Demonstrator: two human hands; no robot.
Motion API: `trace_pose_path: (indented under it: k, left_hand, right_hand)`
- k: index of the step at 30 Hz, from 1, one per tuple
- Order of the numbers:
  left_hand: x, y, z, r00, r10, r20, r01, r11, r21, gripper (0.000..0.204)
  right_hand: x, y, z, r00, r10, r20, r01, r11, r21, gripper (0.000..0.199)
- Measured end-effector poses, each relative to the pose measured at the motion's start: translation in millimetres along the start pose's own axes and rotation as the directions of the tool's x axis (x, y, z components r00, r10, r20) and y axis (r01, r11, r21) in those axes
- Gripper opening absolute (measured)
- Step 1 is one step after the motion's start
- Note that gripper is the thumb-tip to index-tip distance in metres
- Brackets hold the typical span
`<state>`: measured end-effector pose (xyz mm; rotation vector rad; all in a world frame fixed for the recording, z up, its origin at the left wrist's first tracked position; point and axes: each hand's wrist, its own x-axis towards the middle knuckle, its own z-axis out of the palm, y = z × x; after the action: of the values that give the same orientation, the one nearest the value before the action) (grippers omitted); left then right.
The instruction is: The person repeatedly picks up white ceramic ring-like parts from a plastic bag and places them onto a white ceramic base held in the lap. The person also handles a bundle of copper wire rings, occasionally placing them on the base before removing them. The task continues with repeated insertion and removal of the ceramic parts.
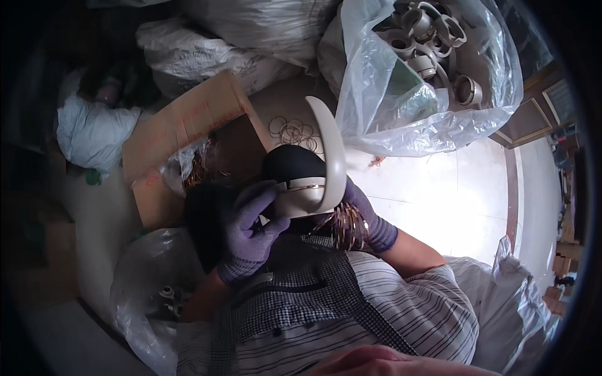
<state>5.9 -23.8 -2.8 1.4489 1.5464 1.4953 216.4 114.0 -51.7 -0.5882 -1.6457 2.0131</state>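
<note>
No wording could be read. Faint reddish print (193,113) showed on the brown cardboard box (172,135), and 1 smaller reddish mark (151,178) stood lower on its left side, too blurred to make out.

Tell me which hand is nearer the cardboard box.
Left. The left hand is below and right of the cardboard box in view; the right hand is farther right, across the beige part, beside the metal rings.

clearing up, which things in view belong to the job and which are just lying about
Seemingly the job:
beige part, between left hand and right hand
copper-coloured rings
similar parts, bagged

Seemingly lying about:
white sack
framed panel
</note>
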Motion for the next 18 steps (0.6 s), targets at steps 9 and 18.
trace_pose_path:
  k: [9, 18]
  left_hand:
    - [-9.4, -21.4, -15.0, 0.944, -0.318, -0.089, 0.270, 0.897, -0.350, 0.074]
    - [-44.7, -24.5, -19.6, 0.917, -0.341, -0.207, 0.296, 0.929, -0.221, 0.066]
  right_hand:
    - [75.1, -179.2, -190.5, 0.628, -0.739, -0.244, 0.498, 0.622, -0.604, 0.046]
    - [175.6, -252.4, -274.0, 0.529, -0.649, -0.547, 0.500, 0.759, -0.417, 0.024]
